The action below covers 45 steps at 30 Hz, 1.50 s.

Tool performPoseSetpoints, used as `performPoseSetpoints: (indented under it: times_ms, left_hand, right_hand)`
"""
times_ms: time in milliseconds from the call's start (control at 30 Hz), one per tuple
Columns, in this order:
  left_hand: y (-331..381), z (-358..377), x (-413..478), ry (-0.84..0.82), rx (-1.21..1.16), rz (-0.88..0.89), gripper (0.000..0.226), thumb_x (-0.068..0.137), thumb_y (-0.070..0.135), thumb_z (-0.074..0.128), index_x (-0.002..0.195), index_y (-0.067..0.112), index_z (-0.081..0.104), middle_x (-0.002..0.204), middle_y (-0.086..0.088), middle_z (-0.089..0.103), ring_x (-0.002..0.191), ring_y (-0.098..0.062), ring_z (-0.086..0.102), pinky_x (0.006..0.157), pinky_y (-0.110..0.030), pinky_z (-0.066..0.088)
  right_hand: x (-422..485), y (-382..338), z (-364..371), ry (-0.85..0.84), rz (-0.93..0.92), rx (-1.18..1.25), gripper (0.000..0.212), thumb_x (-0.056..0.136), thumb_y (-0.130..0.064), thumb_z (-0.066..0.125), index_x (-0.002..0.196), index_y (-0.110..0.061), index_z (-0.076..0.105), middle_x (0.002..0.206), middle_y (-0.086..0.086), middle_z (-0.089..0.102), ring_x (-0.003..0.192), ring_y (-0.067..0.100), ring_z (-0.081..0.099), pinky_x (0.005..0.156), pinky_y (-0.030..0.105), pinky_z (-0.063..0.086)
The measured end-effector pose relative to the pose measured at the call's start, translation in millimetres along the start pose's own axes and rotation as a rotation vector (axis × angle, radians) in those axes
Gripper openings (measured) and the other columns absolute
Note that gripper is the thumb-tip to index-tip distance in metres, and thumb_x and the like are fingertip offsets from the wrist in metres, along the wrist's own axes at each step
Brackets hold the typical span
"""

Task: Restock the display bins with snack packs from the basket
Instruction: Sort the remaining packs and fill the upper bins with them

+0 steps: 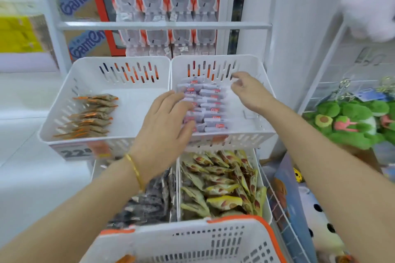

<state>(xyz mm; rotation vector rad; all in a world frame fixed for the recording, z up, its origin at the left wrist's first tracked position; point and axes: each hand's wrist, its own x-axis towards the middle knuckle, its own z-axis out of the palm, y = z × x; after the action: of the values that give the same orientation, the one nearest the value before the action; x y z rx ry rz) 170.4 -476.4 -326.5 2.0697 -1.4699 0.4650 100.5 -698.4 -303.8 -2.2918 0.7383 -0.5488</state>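
Two white display bins stand side by side on the top tier. The right bin [263, 100] holds rows of white snack packs [210, 104] with red labels. My left hand [165, 126], fingers spread, rests on the left end of those rows. My right hand [248, 89] hovers over the bin's far right corner with its fingers loosely curled; whether it pinches anything I cannot tell. The left bin [64, 96] holds a row of brown and orange packs [92, 116] along its left side. The white basket [192, 243] with orange trim sits at the bottom, one orange pack [126, 259] showing inside.
Below the top bins, a lower tier holds yellow packs [222, 183] on the right and dark packs [149, 200] on the left. Hanging white and orange pouches [164, 0] fill the rack behind. Green plush toys [350, 121] and a wire rack [284, 209] stand close on the right.
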Motion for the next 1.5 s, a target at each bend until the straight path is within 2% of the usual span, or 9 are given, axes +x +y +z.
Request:
performPoseSetpoints:
  times_ms: [100,200,400,667,800,1033,1167,1333,1500]
  left_hand:
    - [33,-11,-75,-0.085,-0.149,-0.034,0.038,0.089,0.034,0.038,0.113,0.013,0.06,0.127,0.001,0.052,0.129,-0.017,0.033,0.11,-0.018,0.015]
    - [51,5,-162,-0.306,-0.186,-0.054,0.03,0.09,0.028,0.049,0.115,0.015,0.06,0.129,0.005,0.048,0.13,-0.013,0.028,0.106,-0.007,0.007]
    - [55,38,-252,-0.643,-0.143,-0.181,0.031,0.081,0.02,0.054,0.109,0.014,0.065,0.126,-0.008,0.057,0.124,-0.018,0.04,0.103,-0.025,0.026]
    - [46,47,-269,-0.776,-0.175,-0.282,0.03,0.095,0.023,0.049,0.124,0.024,0.052,0.142,0.005,0.038,0.137,-0.016,0.024,0.11,-0.026,0.018]
    - [39,50,-271,-0.786,-0.185,-0.323,0.03,0.095,0.024,0.048,0.125,0.024,0.052,0.14,0.006,0.039,0.136,-0.015,0.025,0.109,-0.024,0.016]
    - [24,49,-278,-0.806,-0.221,-0.441,0.026,0.094,0.022,0.051,0.119,0.024,0.055,0.135,0.005,0.044,0.134,-0.017,0.028,0.112,-0.03,0.021]
    - [21,47,-279,-0.802,-0.244,-0.485,0.024,0.094,0.022,0.052,0.117,0.024,0.056,0.13,0.005,0.046,0.132,-0.017,0.03,0.111,-0.031,0.024]
    - [18,44,-281,-0.786,-0.232,-0.52,0.028,0.095,0.021,0.05,0.122,0.024,0.054,0.136,0.007,0.041,0.135,-0.015,0.026,0.11,-0.025,0.019]
    - [14,42,-283,-0.794,-0.235,-0.558,0.029,0.095,0.022,0.05,0.124,0.024,0.054,0.137,0.007,0.042,0.135,-0.015,0.027,0.11,-0.026,0.022]
  right_hand:
    - [-109,-8,3,0.001,-0.092,0.283,0.022,0.098,-0.015,0.044,0.115,-0.026,0.054,0.112,0.001,0.059,0.096,0.014,0.063,0.085,0.028,0.046]
    - [-213,14,43,-0.29,0.003,0.368,0.023,0.098,-0.008,0.045,0.108,-0.024,0.057,0.103,0.005,0.064,0.078,0.014,0.065,0.075,0.032,0.052]
    - [-317,120,152,-0.72,0.365,-0.135,0.033,0.097,-0.01,0.05,0.13,-0.014,0.053,0.134,0.008,0.052,0.117,0.023,0.052,0.097,0.033,0.044]
    - [-359,186,227,-1.204,0.175,-0.688,0.084,0.079,-0.014,0.073,0.147,-0.027,0.027,0.155,0.01,0.014,0.133,0.036,0.033,0.101,0.045,0.043]
    - [-370,203,230,-1.058,0.102,-0.651,0.053,0.085,0.001,0.053,0.134,-0.017,0.043,0.133,0.011,0.044,0.113,0.033,0.051,0.09,0.043,0.048]
    - [-321,175,221,-0.417,0.576,0.022,0.01,0.096,-0.02,0.042,0.102,-0.019,0.05,0.101,0.004,0.062,0.093,0.027,0.064,0.082,0.043,0.052]
    - [-303,152,245,-0.286,0.893,0.559,0.019,0.098,-0.021,0.043,0.109,-0.01,0.053,0.087,0.011,0.068,0.066,0.021,0.065,0.056,0.031,0.051]
    - [-309,146,289,-0.388,0.967,0.4,0.033,0.097,-0.025,0.045,0.122,-0.005,0.054,0.117,0.012,0.056,0.095,0.023,0.052,0.087,0.039,0.046]
    - [-308,147,297,-0.312,1.029,0.413,0.034,0.097,-0.018,0.047,0.119,0.005,0.057,0.119,0.019,0.06,0.107,0.035,0.057,0.082,0.039,0.045]
